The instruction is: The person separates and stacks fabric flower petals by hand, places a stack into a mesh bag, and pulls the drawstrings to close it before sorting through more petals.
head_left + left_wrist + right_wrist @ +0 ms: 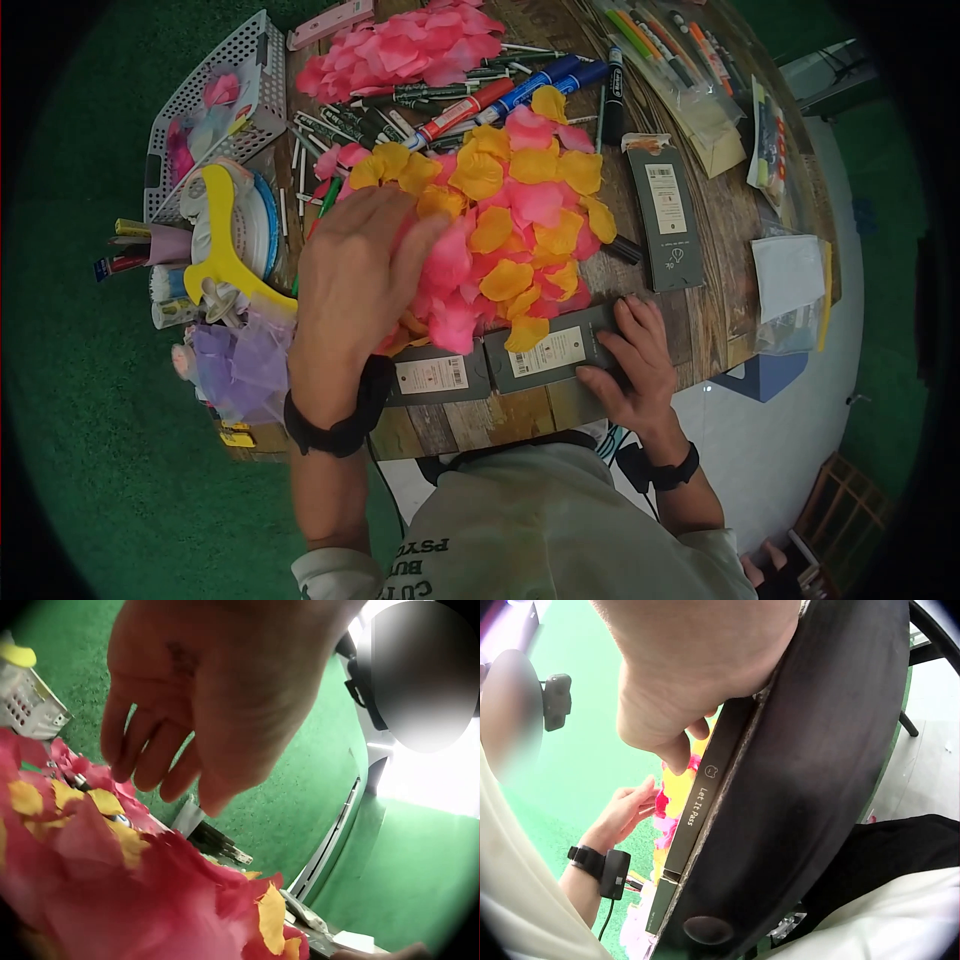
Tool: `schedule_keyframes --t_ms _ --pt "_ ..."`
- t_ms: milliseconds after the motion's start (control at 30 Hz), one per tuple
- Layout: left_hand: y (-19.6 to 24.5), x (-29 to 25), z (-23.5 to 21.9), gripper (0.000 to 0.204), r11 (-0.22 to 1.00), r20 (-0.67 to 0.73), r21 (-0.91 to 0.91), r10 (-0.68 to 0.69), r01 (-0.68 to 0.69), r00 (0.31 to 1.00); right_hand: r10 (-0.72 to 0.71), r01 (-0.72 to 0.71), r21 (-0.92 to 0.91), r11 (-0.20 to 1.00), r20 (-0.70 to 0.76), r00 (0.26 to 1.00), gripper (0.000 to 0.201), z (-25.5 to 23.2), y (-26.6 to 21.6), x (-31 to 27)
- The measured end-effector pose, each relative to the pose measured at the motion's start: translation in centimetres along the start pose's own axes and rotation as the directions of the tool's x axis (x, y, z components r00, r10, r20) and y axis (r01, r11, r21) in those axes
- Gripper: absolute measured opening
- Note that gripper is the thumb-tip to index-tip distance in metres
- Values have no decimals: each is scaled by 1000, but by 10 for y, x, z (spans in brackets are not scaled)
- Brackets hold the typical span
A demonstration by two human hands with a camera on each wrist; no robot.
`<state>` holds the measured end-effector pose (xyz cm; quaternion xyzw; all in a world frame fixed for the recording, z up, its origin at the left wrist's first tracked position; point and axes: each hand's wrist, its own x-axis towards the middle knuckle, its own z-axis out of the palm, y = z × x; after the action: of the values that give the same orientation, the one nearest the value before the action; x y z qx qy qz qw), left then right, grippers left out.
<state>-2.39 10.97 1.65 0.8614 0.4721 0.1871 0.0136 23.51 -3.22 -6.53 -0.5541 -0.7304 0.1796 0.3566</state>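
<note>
Pink and yellow petals [505, 225] lay heaped mid-table; the left hand [352, 280] rested on the heap's near-left edge, fingers loosely spread, gripping nothing. The right hand [630, 355] held a dark flat box [550, 350] at the table's front edge — sorting seemed underway, so next likely a careful pinch of petals.

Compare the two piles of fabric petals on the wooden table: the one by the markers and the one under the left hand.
The far pile of fabric petals is all pink; the near pile of fabric petals mixes pink with yellow. The far pile is smaller and lies untouched beside the markers; the near pile is larger and the left hand rests on its edge. Both lie loose on the wooden table.
</note>
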Motion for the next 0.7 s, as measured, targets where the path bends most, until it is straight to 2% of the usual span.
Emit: schedule_keyframes --t_ms 33,67,100,167,300,367,400,467,500,567,600,667,700 --pt "8 10 1 42 978 102 -53 -194 200 976 2 -2 1 1000 0 1000 40 0 0 0" --pt "14 18 3 39 914 212 -86 -371 396 904 4 -4 -1 1000 -3 1000 40 0 0 -2" --pt "16 22 8 39 916 213 -87 -367 392 905 16 -16 16 1000 9 1000 42 0 1 -3" --pt "17 26 19 32 959 316 64 -281 275 906 32 -33 31 999 15 999 43 -1 2 -4" --pt "11 33 29 30 938 389 130 -346 321 854 37 -37 36 999 18 999 43 -1 2 -4" --pt "5 31 26 25 956 330 21 -283 292 901 41 -42 38 998 17 999 43 -2 3 -3" --pt "0 29 24 25 957 333 22 -279 289 901 41 -42 44 998 16 999 43 -2 3 -3" --pt "-12 20 15 29 877 334 -231 -336 422 881 41 -42 58 997 18 999 43 -2 3 -4" --pt "-18 15 12 29 877 334 -224 -341 426 879 40 -41 59 997 18 999 44 -2 3 -4" --pt "-28 8 9 34 632 432 -471 -442 615 786 35 -36 66 997 15 999 44 0 3 -2" --pt "-31 7 6 34 633 433 -468 -445 617 784 33 -33 48 998 2 999 41 -1 2 0" --pt "-33 7 -1 31 496 425 -599 -467 628 775 28 -28 28 999 -10 1000 39 -1 1 1" --pt "-33 8 -4 31 497 423 -600 -468 627 775 27 -27 26 999 -12 1000 39 -1 1 1"
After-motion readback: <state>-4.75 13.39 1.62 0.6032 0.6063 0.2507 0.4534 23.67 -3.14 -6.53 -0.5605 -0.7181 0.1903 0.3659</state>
